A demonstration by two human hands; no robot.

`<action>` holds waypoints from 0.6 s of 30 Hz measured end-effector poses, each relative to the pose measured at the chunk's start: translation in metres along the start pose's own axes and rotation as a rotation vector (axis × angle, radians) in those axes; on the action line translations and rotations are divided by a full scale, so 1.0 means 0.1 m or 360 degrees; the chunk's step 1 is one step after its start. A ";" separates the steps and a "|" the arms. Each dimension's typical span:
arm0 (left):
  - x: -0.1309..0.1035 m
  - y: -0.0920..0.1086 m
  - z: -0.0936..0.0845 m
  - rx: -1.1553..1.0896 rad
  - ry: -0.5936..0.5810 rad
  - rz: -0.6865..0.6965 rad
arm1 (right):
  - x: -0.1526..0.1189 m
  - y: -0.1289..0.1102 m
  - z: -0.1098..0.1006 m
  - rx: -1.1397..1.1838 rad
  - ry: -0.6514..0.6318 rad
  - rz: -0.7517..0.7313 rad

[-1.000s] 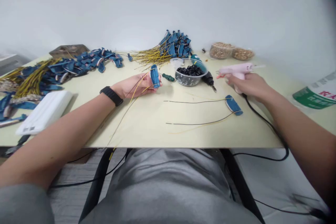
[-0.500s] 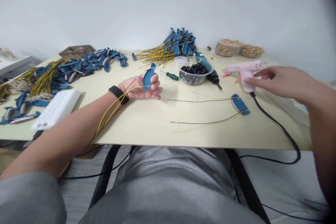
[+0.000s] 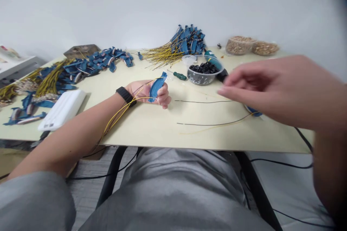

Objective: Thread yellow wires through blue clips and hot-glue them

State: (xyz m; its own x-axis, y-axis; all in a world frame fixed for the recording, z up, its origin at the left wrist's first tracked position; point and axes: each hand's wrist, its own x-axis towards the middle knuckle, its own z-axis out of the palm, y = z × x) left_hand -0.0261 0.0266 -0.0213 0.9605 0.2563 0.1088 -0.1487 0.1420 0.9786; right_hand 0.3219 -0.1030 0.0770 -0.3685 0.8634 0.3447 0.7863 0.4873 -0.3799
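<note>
My left hand (image 3: 158,95) is palm up with its fingers curled round a curved blue piece (image 3: 157,88). Clear film or glue glistens at the ends of that piece. Its yellow and dark wires (image 3: 115,117) trail back over my wrist and forearm. In the air above the right side of the table, my right hand (image 3: 257,83) is slightly blurred; its fingers are loosely bent, the thumb is a little apart, and nothing shows between them. Below it lies a second blue piece (image 3: 255,112), mostly covered by the hand, its wires stretching left across the table. The pink glue gun is hidden.
A clear tub (image 3: 203,77) of small black parts stands mid-table beside a green screwdriver (image 3: 179,75). Behind it are a bundle of wired blue pieces (image 3: 187,39) and bags of tan bits (image 3: 240,46). More blue pieces (image 3: 94,61) and a white power bank (image 3: 62,110) lie left.
My right hand has left the pink glue gun and moved left, now covering it. My left hand keeps the blue piece, shifted slightly right and down. The view has shifted a little.
</note>
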 end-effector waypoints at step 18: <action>0.06 0.07 0.13 0.0245 0.0242 -0.0234 | 0.61 -0.19 0.99 0.1617 -0.0314 0.0372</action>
State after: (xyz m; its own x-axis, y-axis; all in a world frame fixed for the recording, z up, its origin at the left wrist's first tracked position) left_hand -0.0179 0.0167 -0.0120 0.9209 0.3862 -0.0525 0.0385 0.0440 0.9983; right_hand 0.2349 -0.0467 0.0200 -0.4074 0.9113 0.0596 0.0977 0.1084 -0.9893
